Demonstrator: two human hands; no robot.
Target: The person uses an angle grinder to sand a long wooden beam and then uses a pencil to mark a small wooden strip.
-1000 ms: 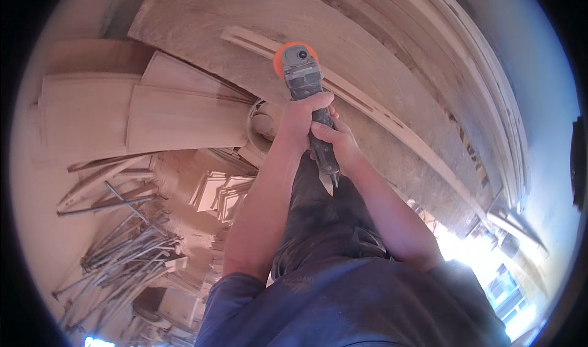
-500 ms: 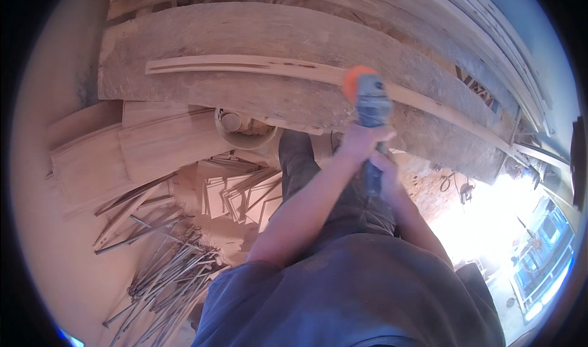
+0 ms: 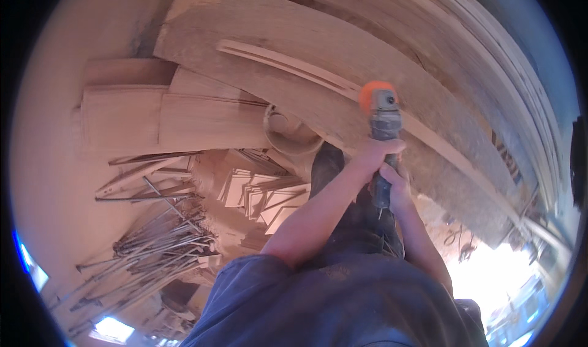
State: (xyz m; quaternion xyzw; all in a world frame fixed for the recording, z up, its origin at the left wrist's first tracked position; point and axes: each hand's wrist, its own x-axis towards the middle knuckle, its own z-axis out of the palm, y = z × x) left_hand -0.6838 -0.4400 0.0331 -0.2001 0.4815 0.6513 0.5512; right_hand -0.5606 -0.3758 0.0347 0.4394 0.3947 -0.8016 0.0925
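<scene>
Both my hands are wrapped round an angle grinder (image 3: 386,123) with a grey head, a dark body and an orange disc (image 3: 375,93). My left hand (image 3: 378,154) grips it just behind the head. Lower on the handle is my right hand (image 3: 397,180), also closed. The disc lies over a long, narrow wooden strip (image 3: 288,69) with a groove along its left part; whether it touches the wood I cannot tell. Beneath the strip is a wide, worn plank (image 3: 343,38) of the bench.
Left of the bench lean large boards (image 3: 211,123), beside a round bucket (image 3: 293,140). Small flat wood pieces (image 3: 269,194) and a heap of thin rods (image 3: 165,243) lie on the floor. Long timber strips (image 3: 490,35) run along the far right side.
The view has turned, so the bench and strip now slope more steeply down to the right. My hands keep their hold on the grinder, whose disc stays over the strip.
</scene>
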